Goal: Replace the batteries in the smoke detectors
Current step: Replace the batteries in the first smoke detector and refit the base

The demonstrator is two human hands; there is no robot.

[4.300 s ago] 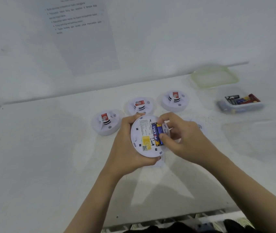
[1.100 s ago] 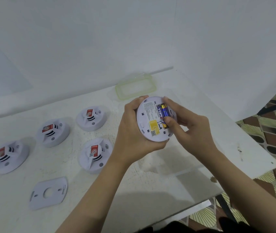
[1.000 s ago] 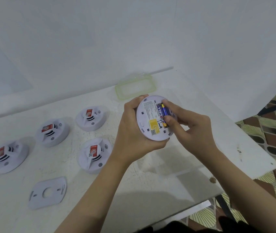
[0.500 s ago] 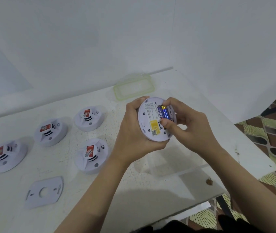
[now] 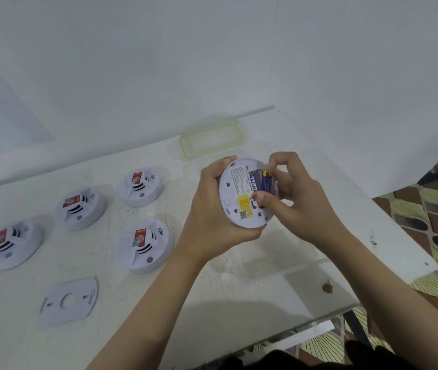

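Reaching arms: two bare forearms come in from the bottom edge of the frame to the centre, above the white table.
Flat plate: white, with a round hole; it lies on the table at the lower left.
Left hand: at the centre, clasped round the left rim of the smoke detector, thumb on the upper edge and fingers under the lower edge.
Smoke detector: white and round, held off the table and tilted, back side to the camera; it has a yellow sticker and small print, and the battery slot in its upper right part is open.
Right hand: just right of the detector, fingers curled; the forefinger tip and the thumb pinch the blue battery at its two ends.
Blue battery: at the right side of the slot; I cannot tell if it sits fully in.
Second battery: in the slot, just left of the blue one.
Single detector: on the table, left of the hands.
Row of three detectors: behind it, running to the left edge, each with a red label.
Lid: clear with a green rim, at the far side of the table, above the hands.
Wall: plain white, the upper half of the frame.
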